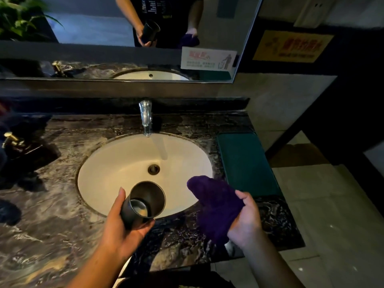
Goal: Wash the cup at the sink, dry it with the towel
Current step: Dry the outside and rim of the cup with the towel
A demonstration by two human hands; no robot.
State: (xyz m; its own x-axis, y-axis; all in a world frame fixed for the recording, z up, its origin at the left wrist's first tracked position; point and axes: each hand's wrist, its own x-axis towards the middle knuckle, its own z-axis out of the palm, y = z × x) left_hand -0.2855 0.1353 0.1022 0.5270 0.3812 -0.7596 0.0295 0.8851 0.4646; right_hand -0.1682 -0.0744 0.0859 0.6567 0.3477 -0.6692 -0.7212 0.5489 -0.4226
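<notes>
The bench point(52, 204) is a broad slab of dark polished stone with pale veins running through it. Behind it a flat, frameless-looking mirror point(93, 28) leans over the back ledge. Set into the bench is the sink point(108, 169), a smooth oval bowl of cream-white ceramic. To its right lies a rectangular green mat point(245, 163) with a soft, matte nap.

The towel point(216, 206) is deep purple, thick and fuzzy, bunched into a lumpy fold. The right grip point(245, 219) is closed round its lower part, thumb on top, holding it over the near right rim of the sink.

The cup point(148, 194) is a dark, smooth, slightly tapered cylinder with a dull metallic sheen inside. The left grip point(118, 223) wraps its wall from beneath, fingers curled under and thumb along the side. It hangs over the sink's near edge, mouth tilted up and away.

A shiny chrome tap point(145, 117) arches over the bowl. A round metal drain point(153, 169) sits in the middle.
</notes>
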